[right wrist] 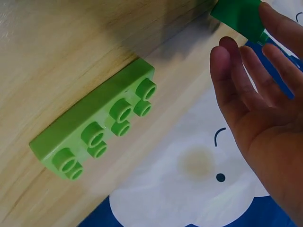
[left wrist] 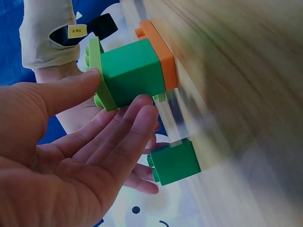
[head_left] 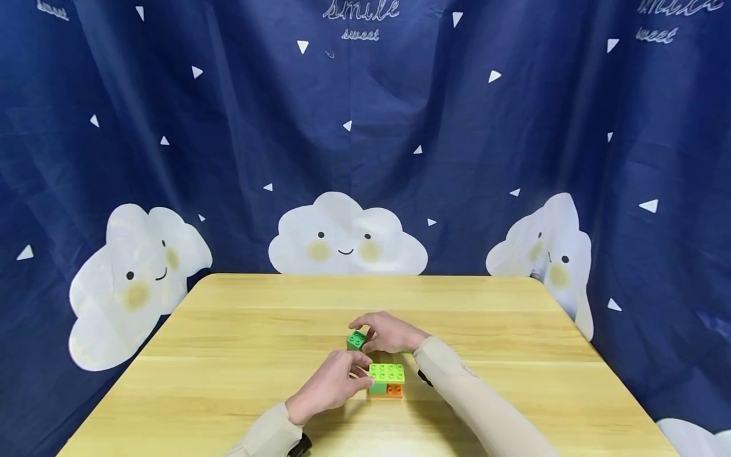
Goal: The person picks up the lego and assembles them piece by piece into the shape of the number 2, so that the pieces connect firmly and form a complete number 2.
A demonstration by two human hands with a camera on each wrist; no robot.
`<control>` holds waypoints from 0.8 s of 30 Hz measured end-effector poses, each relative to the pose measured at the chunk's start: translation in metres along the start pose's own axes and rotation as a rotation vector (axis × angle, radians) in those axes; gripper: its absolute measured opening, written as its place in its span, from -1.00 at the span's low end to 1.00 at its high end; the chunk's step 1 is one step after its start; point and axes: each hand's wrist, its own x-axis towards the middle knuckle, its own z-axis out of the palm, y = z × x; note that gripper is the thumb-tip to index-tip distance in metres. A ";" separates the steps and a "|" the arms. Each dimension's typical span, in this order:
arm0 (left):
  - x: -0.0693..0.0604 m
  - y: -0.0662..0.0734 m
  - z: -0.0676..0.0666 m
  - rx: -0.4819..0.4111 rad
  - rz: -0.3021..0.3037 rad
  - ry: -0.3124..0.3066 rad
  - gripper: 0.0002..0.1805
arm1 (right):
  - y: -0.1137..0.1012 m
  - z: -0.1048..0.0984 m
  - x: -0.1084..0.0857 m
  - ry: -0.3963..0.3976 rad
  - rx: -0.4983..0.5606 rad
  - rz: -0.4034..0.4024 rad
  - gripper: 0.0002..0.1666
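A brick stack stands on the table: a light green studded plate [head_left: 386, 372] on top, a green block [left wrist: 132, 71] in the middle, an orange plate [left wrist: 162, 54] at the base. My left hand [head_left: 331, 387] holds its left side, thumb against the light green plate and fingertips at the green block. Beyond the stack, my right hand [head_left: 391, 333] is around a separate green block [head_left: 356, 339]. In the right wrist view its thumb is at that block [right wrist: 239, 18], while the other fingertips of the hand [right wrist: 265, 104] show a gap from it.
Another light green studded brick [right wrist: 94, 118] rests on the wooden table [head_left: 240, 355] in the right wrist view. A dark blue curtain [head_left: 240, 127] with smiling clouds hangs behind the table's far edge and around its sides.
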 end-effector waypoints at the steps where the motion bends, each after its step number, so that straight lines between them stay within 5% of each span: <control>1: 0.000 0.000 0.000 0.002 0.002 0.000 -0.68 | 0.000 0.000 0.000 0.003 -0.007 -0.001 -0.44; 9: 0.002 0.001 -0.001 -0.007 0.002 -0.002 -0.68 | 0.002 -0.006 -0.006 0.052 -0.030 -0.020 -0.69; 24: 0.001 0.001 -0.001 -0.030 -0.020 -0.015 -0.67 | 0.012 -0.010 -0.039 0.191 0.135 -0.006 -0.74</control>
